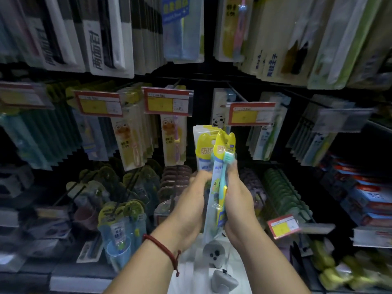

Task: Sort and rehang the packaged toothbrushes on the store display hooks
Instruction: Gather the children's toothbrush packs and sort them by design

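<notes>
Between left hand (191,201) and right hand (240,200), toothbrush packs (206,145), tops above grip.

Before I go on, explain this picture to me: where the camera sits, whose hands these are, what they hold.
No machine here: a person wears one camera on the head, looking forward and down at their own arms. The left hand, with a red cord bracelet on its wrist, and the right hand together grip a small stack of packaged toothbrushes with yellow tops; the front pack shows a teal brush. Behind, more packs hang in rows, with red and yellow price tags in front.
</notes>
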A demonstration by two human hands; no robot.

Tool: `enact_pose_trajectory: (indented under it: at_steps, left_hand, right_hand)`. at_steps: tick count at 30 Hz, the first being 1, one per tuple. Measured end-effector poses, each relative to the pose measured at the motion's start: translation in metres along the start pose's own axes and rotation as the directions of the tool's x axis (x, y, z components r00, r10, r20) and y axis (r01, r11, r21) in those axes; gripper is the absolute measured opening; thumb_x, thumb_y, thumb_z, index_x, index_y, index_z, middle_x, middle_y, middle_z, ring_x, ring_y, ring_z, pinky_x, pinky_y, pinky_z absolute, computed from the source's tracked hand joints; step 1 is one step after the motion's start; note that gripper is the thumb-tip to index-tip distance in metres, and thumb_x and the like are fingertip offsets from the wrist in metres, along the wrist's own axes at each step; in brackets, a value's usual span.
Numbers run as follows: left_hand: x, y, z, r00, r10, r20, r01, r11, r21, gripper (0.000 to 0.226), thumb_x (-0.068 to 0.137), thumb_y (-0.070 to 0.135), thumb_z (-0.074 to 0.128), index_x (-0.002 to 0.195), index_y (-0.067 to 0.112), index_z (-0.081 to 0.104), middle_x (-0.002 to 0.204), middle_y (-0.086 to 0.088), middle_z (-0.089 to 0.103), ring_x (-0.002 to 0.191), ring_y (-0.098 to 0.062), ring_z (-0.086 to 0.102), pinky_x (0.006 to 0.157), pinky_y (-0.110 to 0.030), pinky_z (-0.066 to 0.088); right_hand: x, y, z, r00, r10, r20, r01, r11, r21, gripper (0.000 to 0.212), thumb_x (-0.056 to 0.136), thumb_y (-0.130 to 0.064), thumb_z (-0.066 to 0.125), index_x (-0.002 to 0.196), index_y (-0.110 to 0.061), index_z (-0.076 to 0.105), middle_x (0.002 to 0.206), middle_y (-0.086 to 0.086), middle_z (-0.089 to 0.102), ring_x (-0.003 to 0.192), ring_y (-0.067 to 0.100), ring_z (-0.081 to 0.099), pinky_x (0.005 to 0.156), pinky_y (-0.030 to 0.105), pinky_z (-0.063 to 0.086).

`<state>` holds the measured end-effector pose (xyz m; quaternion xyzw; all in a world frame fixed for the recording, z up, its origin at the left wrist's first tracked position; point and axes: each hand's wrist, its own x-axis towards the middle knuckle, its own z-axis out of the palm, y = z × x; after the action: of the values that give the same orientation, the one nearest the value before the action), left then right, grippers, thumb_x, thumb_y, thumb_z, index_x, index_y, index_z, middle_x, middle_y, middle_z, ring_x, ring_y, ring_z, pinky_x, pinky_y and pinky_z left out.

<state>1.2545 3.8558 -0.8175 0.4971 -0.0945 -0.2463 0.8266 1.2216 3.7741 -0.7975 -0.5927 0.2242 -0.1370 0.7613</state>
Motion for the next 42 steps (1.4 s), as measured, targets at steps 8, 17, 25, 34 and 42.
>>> enact_pose_trajectory:
  at_steps: [8, 17, 25, 34, 42]
  left_hand:
    - [-0.007, -0.017, 0.002, 0.991, 0.066, -0.114, -0.047, 0.987, 0.156, 0.040, 0.091, 0.043, 0.075, 0.123, 0.020, 0.066, 0.111, -0.006, 0.079, 0.101, -0.024, 0.077, 0.087, -0.046, 0.063]
    - [-0.009, -0.024, 0.005, 0.951, 0.239, -0.197, -0.171, 0.936, 0.309, 0.058, 0.078, 0.056, 0.071, 0.119, 0.016, 0.068, 0.101, -0.009, 0.080, 0.087, -0.023, 0.079, 0.062, -0.034, 0.060]
    - [-0.019, -0.016, 0.008, 0.971, 0.167, -0.169, -0.127, 0.967, 0.222, 0.034, 0.095, 0.044, 0.073, 0.123, 0.024, 0.073, 0.112, -0.005, 0.080, 0.105, -0.027, 0.077, 0.095, -0.049, 0.060]
    - [-0.034, -0.013, 0.004, 0.971, 0.096, -0.220, -0.068, 0.989, 0.129, 0.041, 0.074, 0.004, 0.088, 0.112, 0.011, 0.075, 0.102, -0.012, 0.081, 0.096, -0.035, 0.078, 0.087, -0.047, 0.064]
    - [-0.045, 0.009, -0.011, 0.960, 0.120, -0.254, -0.101, 0.991, 0.086, 0.041, 0.075, 0.006, 0.088, 0.114, 0.009, 0.075, 0.104, -0.015, 0.080, 0.097, -0.035, 0.078, 0.094, -0.055, 0.061]
  right_hand:
    - [0.003, 0.002, -0.013, 0.999, -0.030, -0.030, 0.031, 0.998, 0.053, 0.044, 0.100, -0.051, 0.057, 0.098, -0.012, 0.077, 0.096, 0.016, 0.079, 0.094, 0.036, 0.076, 0.094, 0.061, 0.056]
    - [0.006, 0.011, -0.012, 0.983, -0.103, -0.152, 0.108, 0.994, 0.024, 0.031, 0.088, -0.040, 0.060, 0.079, -0.014, 0.073, 0.078, 0.007, 0.075, 0.076, 0.038, 0.071, 0.080, 0.060, 0.061]
    - [0.010, 0.014, -0.019, 0.952, -0.168, -0.257, 0.159, 0.986, -0.056, 0.050, 0.089, -0.039, 0.066, 0.048, -0.019, 0.045, 0.053, 0.000, 0.040, 0.058, 0.019, 0.036, 0.061, 0.038, 0.035]
    - [0.006, 0.011, -0.025, 0.941, -0.244, -0.233, 0.173, 0.942, -0.288, 0.047, 0.088, -0.053, 0.055, 0.054, -0.020, 0.049, 0.051, -0.004, 0.046, 0.059, 0.024, 0.044, 0.066, 0.045, 0.045]
    - [-0.023, 0.006, -0.019, 0.979, -0.191, 0.071, 0.191, 0.982, 0.004, 0.020, 0.088, -0.014, 0.077, 0.105, -0.007, 0.069, 0.095, 0.010, 0.078, 0.082, 0.022, 0.075, 0.072, 0.039, 0.063]
